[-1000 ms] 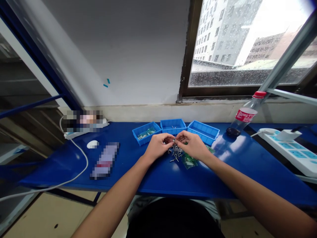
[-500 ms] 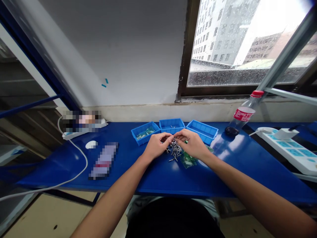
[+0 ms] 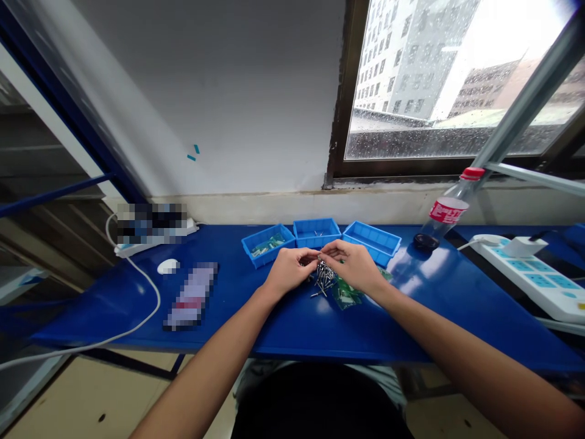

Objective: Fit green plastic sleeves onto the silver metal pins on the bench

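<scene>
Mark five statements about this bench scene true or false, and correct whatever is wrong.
1. Three blue trays stand beyond the left hand and right hand. True.
2. The hands are held wide apart. False: they are close together over the metal pieces.
3. A green bag lies beside the metal pieces, on the right hand's side. True.
4. The bottle has a yellow cap. False: the bottle has a red cap.
5. A white plug sits on the right-hand power strip. True.

Bare forearms (image 3: 233,341) angled inward, left fingers (image 3: 307,252) curled, right fingers (image 3: 337,246) curled close beside them
</scene>
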Demonstrator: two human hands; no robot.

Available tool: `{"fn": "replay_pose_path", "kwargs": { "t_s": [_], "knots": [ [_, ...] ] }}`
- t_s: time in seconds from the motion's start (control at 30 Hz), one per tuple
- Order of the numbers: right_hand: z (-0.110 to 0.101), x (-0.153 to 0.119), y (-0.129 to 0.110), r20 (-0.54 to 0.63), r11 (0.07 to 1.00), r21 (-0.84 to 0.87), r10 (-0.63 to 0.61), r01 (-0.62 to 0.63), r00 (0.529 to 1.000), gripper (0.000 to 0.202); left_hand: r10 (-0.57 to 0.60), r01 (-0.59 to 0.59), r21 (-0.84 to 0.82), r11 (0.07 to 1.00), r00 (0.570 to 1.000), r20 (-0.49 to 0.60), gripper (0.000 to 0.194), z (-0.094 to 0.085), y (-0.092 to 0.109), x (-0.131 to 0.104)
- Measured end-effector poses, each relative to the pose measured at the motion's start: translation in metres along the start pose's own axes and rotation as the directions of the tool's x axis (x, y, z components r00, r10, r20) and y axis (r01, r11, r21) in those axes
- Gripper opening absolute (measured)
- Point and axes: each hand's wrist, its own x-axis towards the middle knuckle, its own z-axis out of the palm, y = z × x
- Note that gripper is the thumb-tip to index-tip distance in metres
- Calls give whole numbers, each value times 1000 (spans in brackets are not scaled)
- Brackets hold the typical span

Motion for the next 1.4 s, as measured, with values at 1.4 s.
{"fn": "replay_pose_path", "kwargs": {
  "t_s": [1.4],
  "knots": [
    [4,1,1,15,1000,-16,-16,16,1000,10,64,-62,35,997,995,-74,15,-4,-1,3]
  ]
}}
